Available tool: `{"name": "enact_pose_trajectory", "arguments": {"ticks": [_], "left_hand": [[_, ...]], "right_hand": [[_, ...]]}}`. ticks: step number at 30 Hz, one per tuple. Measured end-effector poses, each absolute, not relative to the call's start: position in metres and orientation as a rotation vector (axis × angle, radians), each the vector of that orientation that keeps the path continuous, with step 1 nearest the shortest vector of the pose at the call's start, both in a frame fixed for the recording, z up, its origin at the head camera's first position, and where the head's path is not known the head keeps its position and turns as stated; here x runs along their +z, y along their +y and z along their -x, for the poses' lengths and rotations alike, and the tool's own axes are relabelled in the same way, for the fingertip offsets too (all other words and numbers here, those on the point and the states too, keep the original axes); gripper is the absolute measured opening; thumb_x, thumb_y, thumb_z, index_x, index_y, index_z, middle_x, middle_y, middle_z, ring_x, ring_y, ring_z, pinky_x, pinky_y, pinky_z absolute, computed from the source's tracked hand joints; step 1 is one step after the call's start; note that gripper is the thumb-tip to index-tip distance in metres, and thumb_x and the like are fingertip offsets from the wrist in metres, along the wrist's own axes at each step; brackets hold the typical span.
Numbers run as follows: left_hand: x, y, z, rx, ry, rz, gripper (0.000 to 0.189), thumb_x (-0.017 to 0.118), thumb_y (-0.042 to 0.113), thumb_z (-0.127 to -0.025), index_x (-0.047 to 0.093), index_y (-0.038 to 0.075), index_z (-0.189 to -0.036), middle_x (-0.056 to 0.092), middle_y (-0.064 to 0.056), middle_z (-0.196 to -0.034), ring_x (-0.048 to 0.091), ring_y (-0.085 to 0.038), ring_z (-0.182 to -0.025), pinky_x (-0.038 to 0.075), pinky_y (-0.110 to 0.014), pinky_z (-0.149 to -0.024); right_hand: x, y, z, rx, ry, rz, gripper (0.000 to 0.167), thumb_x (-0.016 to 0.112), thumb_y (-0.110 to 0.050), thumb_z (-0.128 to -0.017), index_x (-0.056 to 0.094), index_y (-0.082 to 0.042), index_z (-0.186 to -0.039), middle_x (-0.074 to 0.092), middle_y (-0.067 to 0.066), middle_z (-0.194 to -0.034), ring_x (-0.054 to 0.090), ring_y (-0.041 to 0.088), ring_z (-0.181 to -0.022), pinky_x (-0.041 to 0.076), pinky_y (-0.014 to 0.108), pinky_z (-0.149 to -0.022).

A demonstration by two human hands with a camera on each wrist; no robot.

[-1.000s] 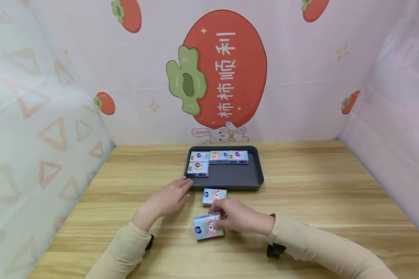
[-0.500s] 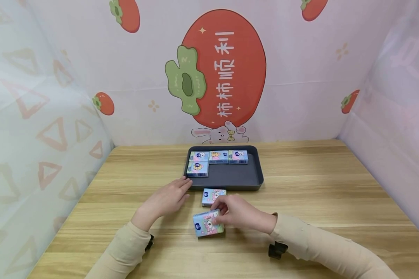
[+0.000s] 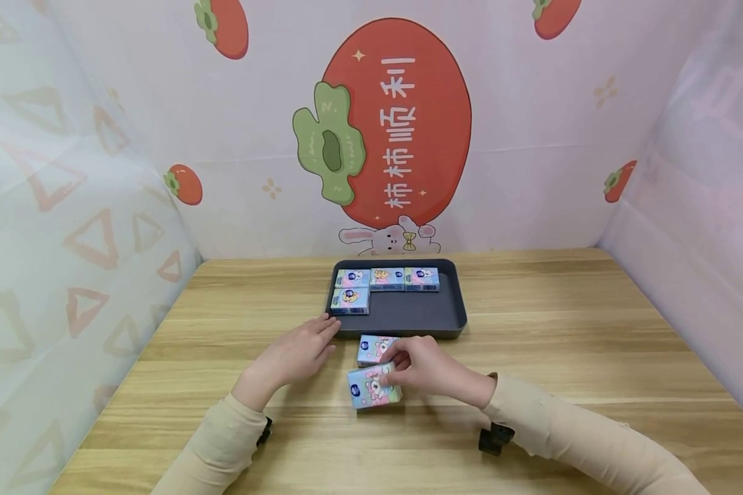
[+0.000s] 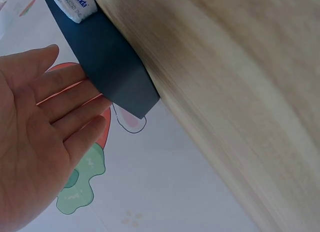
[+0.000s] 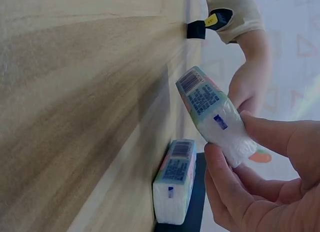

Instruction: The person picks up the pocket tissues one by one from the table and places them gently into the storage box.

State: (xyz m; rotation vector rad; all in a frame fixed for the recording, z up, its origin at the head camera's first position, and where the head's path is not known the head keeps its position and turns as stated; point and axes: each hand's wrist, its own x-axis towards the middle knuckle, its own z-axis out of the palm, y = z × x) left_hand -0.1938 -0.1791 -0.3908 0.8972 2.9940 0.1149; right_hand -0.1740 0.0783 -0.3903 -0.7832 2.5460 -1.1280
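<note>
My right hand (image 3: 430, 371) pinches a blue and pink tissue pack (image 3: 371, 393) between thumb and fingers, holding it tilted above the table, as the right wrist view shows for the same pack (image 5: 216, 114). Just beyond it lies a second tissue pack (image 3: 371, 348), flat on the wood in front of the tray and partly covered by the right fingers. My left hand (image 3: 297, 352) has its fingers straight, their tips touching the near left corner of the dark grey tray (image 3: 408, 328). In the left wrist view that palm (image 4: 50, 117) holds nothing.
Inside the tray, three tissue packs form the back row, one being the middle pack (image 3: 387, 276); another pack (image 3: 350, 300) lies before the left one. The wooden table (image 3: 563, 330) meets a printed cloth backdrop (image 3: 520, 137) behind, with cloth at both sides.
My right hand has lifted the pinched tissue pack and carried it forward, closer to the pack in front of the tray. The left hand stays at the tray's corner.
</note>
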Motion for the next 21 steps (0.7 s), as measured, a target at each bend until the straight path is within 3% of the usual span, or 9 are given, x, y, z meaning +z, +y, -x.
{"name": "enact_pose_trajectory", "arguments": {"ticks": [21], "left_hand": [[-0.392, -0.18, 0.194, 0.102, 2.998, -0.902, 0.045, 0.052, 0.023, -0.098, 0.05, -0.003, -0.135, 0.047, -0.021, -0.141, 0.042, -0.035, -0.133, 0.037, -0.047, -0.11]], "right_hand": [[-0.37, 0.088, 0.192, -1.098, 2.632, 0.765, 0.025, 0.077, -0.027, -0.079, 0.071, -0.011, -0.098, 0.063, -0.005, -0.08, 0.053, 0.009, -0.071, 0.048, 0.019, -0.06]]}}
